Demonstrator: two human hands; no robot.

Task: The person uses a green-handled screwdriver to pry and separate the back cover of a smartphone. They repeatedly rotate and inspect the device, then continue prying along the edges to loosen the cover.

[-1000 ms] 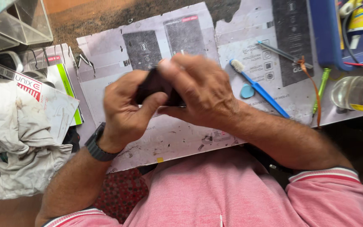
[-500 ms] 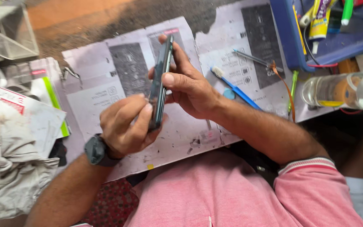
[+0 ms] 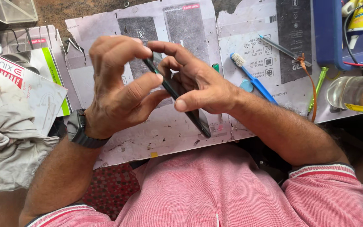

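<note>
The desk (image 3: pixel 349 115) is covered by flattened grey packaging sheets (image 3: pixel 248 50), which serve as a work mat and keep small parts and debris on a pale, readable surface. At the left edge lies a crumpled, stained white cloth (image 3: pixel 9 143), close to the working zone, apparently for wiping. A blue plastic tray (image 3: pixel 324 38) at the upper right confines tubes and cables so that they stay off the mat, and a clear glass jar (image 3: pixel 353 94) lies on its side just below it. A blue-handled toothbrush (image 3: pixel 253 77) rests on the sheets right of the hands, bristles pointing away from the person, within reach of the right hand. Above the centre of the mat, both hands hold a slim black smartphone (image 3: pixel 181 98) edge-on and tilted, its lower end near the mat in front of the person's chest; this orientation presents the side seam to the eye. The left hand (image 3: pixel 118 90), with a dark wristwatch (image 3: pixel 78 130) on its wrist, has its grip closed on the upper end of the phone, thumb and forefinger pinching the edge. The right hand (image 3: pixel 198 84) has its grip clenched on the middle of the body, thumb pressed against the near face and fingers curled behind for counter-support.
</note>
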